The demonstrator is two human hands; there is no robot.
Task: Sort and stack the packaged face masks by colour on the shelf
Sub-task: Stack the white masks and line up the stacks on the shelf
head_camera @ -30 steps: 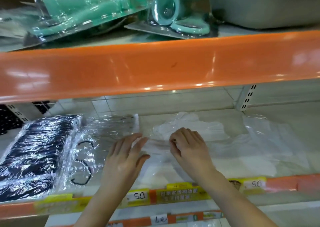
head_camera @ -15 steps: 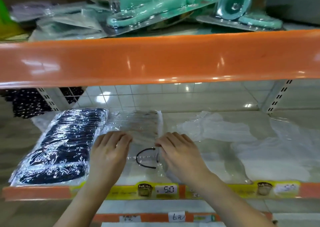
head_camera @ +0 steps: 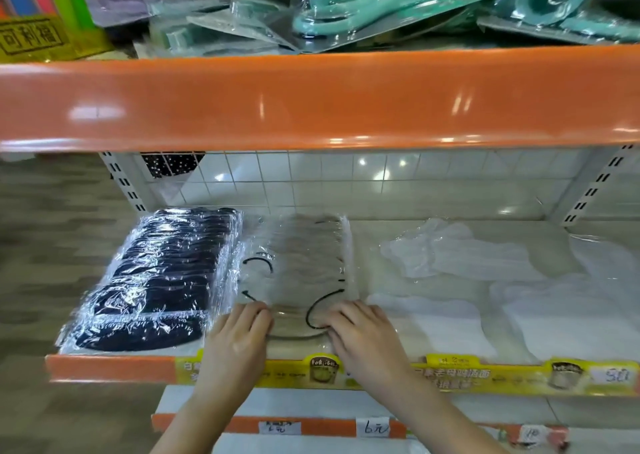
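A stack of clear-wrapped pale masks with black ear loops (head_camera: 298, 266) lies on the white shelf (head_camera: 398, 336), near its front edge. My left hand (head_camera: 239, 339) holds the stack's near left corner and my right hand (head_camera: 363, 332) holds its near right corner, fingers curled over the wrap. Directly to the left, touching it, sits a stack of black masks in clear wrap (head_camera: 156, 280). White packaged masks (head_camera: 446, 256) lie loosely spread on the shelf to the right.
An orange shelf lip (head_camera: 311, 100) juts out overhead, with teal blister-packed goods (head_camera: 381, 0) piled on that upper shelf. A yellow price strip (head_camera: 450, 374) runs along the front edge. A slotted upright (head_camera: 595, 187) stands at the right rear.
Both hands have slid back toward the front edge of the pale stack, which now lies squared up against the black stack. The camera has shifted left and back.
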